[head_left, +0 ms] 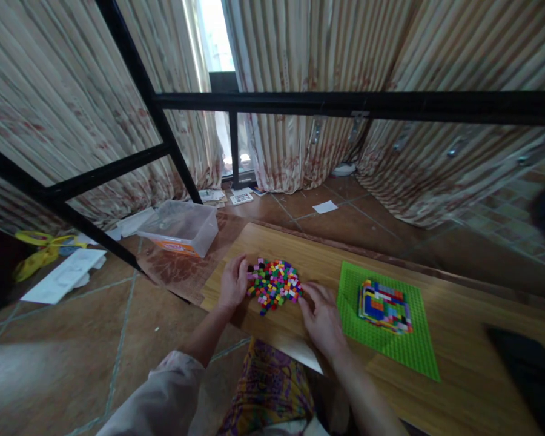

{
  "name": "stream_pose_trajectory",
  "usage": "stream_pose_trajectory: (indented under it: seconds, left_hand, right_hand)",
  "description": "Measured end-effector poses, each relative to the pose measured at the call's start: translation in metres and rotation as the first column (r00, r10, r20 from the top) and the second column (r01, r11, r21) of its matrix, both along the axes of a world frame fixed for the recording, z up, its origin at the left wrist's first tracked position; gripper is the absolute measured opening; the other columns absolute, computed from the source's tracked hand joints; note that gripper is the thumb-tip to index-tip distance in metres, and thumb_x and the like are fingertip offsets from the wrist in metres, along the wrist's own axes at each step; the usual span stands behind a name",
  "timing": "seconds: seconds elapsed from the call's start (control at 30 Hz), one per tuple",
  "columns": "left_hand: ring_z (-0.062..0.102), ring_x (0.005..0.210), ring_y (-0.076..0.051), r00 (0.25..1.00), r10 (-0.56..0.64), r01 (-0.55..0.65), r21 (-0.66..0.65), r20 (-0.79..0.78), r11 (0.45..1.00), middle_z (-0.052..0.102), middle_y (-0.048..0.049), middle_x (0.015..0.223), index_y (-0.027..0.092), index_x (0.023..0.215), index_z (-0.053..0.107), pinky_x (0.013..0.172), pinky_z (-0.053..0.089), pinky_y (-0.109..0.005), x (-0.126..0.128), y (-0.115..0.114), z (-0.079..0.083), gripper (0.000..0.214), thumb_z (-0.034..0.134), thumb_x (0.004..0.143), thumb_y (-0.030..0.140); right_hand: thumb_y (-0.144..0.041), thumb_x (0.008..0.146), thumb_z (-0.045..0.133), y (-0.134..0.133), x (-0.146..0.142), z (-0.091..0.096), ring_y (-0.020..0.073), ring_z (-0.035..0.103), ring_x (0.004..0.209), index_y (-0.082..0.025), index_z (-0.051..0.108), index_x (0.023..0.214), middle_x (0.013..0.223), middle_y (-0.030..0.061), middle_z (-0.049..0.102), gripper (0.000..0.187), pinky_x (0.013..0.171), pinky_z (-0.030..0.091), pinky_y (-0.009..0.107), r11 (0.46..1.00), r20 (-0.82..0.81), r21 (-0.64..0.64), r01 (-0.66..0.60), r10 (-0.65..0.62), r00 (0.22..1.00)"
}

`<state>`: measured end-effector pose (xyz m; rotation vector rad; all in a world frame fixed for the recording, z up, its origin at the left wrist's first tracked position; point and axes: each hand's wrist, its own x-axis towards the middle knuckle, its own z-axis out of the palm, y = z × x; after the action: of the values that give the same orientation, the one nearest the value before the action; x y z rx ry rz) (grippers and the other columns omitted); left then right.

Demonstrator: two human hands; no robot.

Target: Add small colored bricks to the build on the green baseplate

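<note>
A heap of small multicoloured bricks (275,283) lies on a wooden table (463,339). My left hand (233,281) rests at the heap's left side, fingers curled against the bricks. My right hand (320,318) lies flat at the heap's lower right, fingertips touching the bricks. To the right sits a green baseplate (411,348) carrying a partly built block of coloured bricks (384,306). Neither hand visibly holds a brick.
A clear plastic tub (181,227) stands on a brown board at the table's left end. A black metal frame (345,103) crosses overhead. Papers (63,275) and a yellow item lie on the tiled floor. A dark object (531,369) sits at the table's right.
</note>
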<state>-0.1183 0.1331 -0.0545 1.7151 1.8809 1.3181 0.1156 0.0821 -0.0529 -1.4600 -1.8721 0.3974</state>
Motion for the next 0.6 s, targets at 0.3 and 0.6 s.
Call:
stream_pose_trajectory:
  seconds: [0.3, 0.6]
  left_hand:
    - [0.061, 0.106, -0.024, 0.997, 0.072, -0.072, -0.009, 0.014, 0.997, 0.068, -0.0121, 0.109, 0.015, 0.105, 0.065, 0.097, 0.047, -0.041, 0.001, 0.004, -0.001, 0.033, 0.042, 0.092, 0.034]
    - [0.061, 0.105, -0.024, 0.991, 0.114, -0.117, 0.045, 0.068, 0.992, 0.067, -0.0126, 0.107, 0.014, 0.107, 0.064, 0.094, 0.048, -0.041, -0.001, 0.001, 0.003, 0.031, 0.048, 0.090, 0.035]
  right_hand:
    - [-0.029, 0.084, 0.058, 0.030, -0.020, 0.001, 0.0259, 0.050, 0.104, -0.018, 0.064, 0.115, 0.116, 0.0115, 0.058, 0.033, 0.092, 0.043, 0.040, 0.996, 0.181, -0.033, -0.086, 0.091, 0.979]
    - [-0.031, 0.084, 0.060, 0.023, -0.014, 0.006, 0.0244, 0.054, 0.106, -0.021, 0.064, 0.107, 0.111, 0.0090, 0.062, 0.026, 0.090, 0.046, 0.041, 0.996, -0.054, 0.058, -0.071, 0.074, 0.996]
